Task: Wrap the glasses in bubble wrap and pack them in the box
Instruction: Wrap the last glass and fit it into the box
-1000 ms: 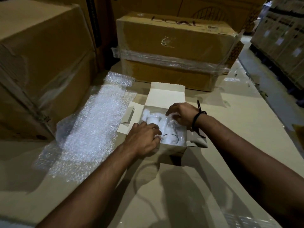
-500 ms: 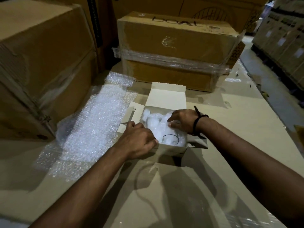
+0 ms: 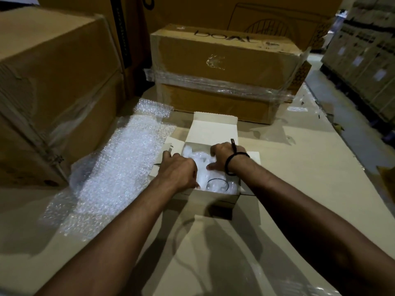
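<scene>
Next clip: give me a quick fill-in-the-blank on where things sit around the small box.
1. The loose bubble wrap sheet lies to the ___ of the small box.
2. The black band is on the ___ wrist.
3. The small box's lid stands ___.
4. The right hand rests on the wrapped bundle inside the ___.
Missing words: left; right; open; box.

Small box (image 3: pixel 213 129): thin pale card, matt, smooth, crisp folds. Bubble wrap sheet (image 3: pixel 119 167): clear plastic, pebbled, bubbles catching the light. Wrapped bundle (image 3: pixel 201 161) inside the box: same plastic, cloudy white where layered. Glass (image 3: pixel 217 186): transparent, thin dark rim. Work surface (image 3: pixel 299 167): tan cardboard, matt, flat. Big cartons (image 3: pixel 224 58): brown corrugated board, dull, scuffed. Stretch film (image 3: pixel 213 83) round one: glossy, wrinkled. Wristband (image 3: pixel 229 164): black cord, matt.
</scene>
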The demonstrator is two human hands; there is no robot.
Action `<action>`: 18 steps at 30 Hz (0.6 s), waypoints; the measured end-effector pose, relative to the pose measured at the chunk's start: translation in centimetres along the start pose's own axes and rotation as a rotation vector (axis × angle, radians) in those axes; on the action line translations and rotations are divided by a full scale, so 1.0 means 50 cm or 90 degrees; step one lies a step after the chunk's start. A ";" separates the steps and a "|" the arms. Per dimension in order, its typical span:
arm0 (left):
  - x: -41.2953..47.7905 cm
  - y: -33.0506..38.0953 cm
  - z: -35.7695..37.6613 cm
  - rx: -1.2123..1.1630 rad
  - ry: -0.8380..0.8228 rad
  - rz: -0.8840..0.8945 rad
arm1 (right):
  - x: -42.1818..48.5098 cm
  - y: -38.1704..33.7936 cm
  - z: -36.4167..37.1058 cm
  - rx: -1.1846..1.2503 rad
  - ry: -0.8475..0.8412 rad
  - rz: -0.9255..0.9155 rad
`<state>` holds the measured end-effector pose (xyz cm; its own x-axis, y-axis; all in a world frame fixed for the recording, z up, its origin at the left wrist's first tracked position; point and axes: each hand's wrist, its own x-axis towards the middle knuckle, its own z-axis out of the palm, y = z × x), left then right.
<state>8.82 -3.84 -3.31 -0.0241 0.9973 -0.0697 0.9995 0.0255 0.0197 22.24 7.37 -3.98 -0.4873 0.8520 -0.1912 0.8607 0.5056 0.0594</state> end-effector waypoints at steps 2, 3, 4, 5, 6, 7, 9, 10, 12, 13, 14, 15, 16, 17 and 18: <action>0.006 0.016 -0.010 0.048 -0.017 -0.011 | 0.004 -0.012 0.006 -0.017 0.007 -0.001; 0.006 0.025 -0.013 0.060 -0.030 -0.017 | 0.006 -0.015 0.007 -0.020 0.007 -0.003; 0.005 0.031 -0.014 0.063 -0.039 -0.022 | 0.007 -0.015 0.008 -0.019 0.004 -0.005; 0.004 0.033 -0.014 0.067 -0.042 -0.027 | 0.008 -0.012 0.008 -0.013 0.001 -0.001; 0.005 0.032 -0.011 0.076 -0.038 -0.029 | 0.007 -0.006 0.006 -0.006 0.005 0.002; 0.005 0.026 -0.005 0.087 -0.037 -0.035 | 0.004 0.001 0.003 -0.002 0.014 0.003; 0.009 0.013 0.007 0.094 -0.038 -0.048 | -0.006 0.017 -0.001 -0.049 0.052 -0.007; 0.010 0.010 0.009 0.102 -0.038 -0.051 | -0.010 0.021 0.000 -0.099 0.070 -0.017; 0.012 0.016 0.003 0.130 -0.063 -0.045 | -0.016 0.023 0.005 -0.168 0.083 -0.037; 0.012 0.023 -0.004 0.135 -0.085 -0.044 | -0.017 0.020 0.008 -0.175 0.076 -0.038; 0.012 0.032 -0.012 0.130 -0.109 -0.046 | -0.016 0.018 0.011 -0.171 0.069 -0.034; 0.012 0.040 -0.018 0.119 -0.130 -0.050 | -0.014 0.016 0.013 -0.161 0.061 -0.030; 0.013 0.047 -0.023 0.111 -0.142 -0.051 | -0.011 0.013 0.013 -0.152 0.055 -0.026; 0.014 0.052 -0.026 0.107 -0.145 -0.052 | -0.008 0.011 0.012 -0.146 0.049 -0.023; 0.014 0.056 -0.029 0.103 -0.142 -0.055 | -0.004 0.010 0.009 -0.137 0.043 -0.023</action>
<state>11.54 -2.98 -1.86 -0.1222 0.9516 -0.2821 0.9848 0.0809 -0.1539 22.81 7.38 -4.36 -0.5320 0.8364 -0.1320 0.7947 0.5470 0.2631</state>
